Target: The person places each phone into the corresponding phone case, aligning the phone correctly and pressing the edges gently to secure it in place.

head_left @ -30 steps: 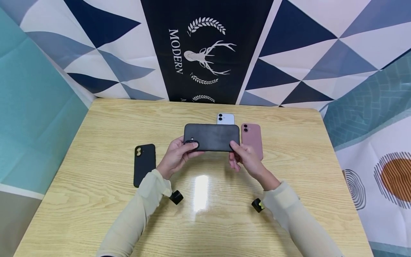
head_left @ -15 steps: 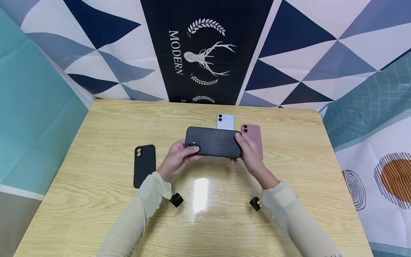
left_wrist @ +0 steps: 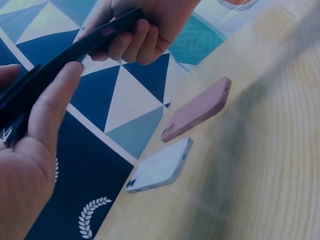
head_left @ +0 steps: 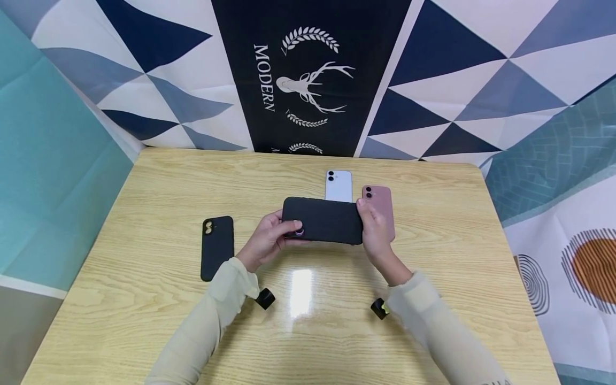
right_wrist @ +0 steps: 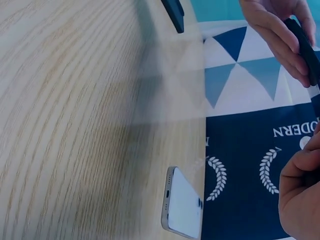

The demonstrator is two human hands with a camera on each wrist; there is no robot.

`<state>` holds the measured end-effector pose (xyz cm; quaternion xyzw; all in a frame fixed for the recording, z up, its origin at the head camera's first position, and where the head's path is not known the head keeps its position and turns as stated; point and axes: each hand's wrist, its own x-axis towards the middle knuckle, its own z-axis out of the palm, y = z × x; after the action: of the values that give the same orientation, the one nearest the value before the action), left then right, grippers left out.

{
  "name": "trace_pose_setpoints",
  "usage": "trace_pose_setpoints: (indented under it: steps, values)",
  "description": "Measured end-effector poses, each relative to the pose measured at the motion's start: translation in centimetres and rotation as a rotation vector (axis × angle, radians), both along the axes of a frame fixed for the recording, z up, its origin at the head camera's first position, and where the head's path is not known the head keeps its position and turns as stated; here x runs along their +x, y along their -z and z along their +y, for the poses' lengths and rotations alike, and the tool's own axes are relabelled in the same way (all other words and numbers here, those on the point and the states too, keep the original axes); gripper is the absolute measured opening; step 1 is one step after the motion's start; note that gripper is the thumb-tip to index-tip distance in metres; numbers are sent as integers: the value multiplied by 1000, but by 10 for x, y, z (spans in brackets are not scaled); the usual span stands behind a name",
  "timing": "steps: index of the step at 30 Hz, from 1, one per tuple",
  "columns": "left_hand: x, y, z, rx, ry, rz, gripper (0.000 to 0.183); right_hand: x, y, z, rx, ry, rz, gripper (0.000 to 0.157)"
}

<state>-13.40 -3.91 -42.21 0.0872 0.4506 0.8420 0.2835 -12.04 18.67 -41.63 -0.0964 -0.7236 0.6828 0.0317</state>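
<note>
A phone in a black case point(head_left: 332, 220) is held sideways above the table, its back facing the head camera. My left hand point(head_left: 262, 238) grips its left end, thumb beside the camera opening, fingers underneath. At the other end my right hand point(head_left: 377, 235) grips it with the thumb along the short edge; its fingers curl behind, as the left wrist view shows. Below and to the left lies another black phone case point(head_left: 217, 248), with table showing through its camera holes. A white phone point(head_left: 339, 186) and a pink phone point(head_left: 382, 206) lie camera side up beyond my hands.
The wooden table point(head_left: 144, 224) ends at a patterned cloth backdrop point(head_left: 308, 80). Small black wrist devices point(head_left: 265, 298) hang under both sleeves. The pink phone lies partly behind my right hand.
Both hands have lowered the black-cased phone toward me and slightly right, uncovering more of the white phone. My right hand has moved from its lower corner to its right end.
</note>
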Motion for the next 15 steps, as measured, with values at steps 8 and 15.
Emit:
trace_pose_setpoints:
  steps: [8,15]
  values:
    - [-5,1,-1,-239,-158,-38,29,4,3,-5,1,11,13,27]
    - [-5,0,0,-182,-198,-39,28,6,5,-6,12,16,25,28]
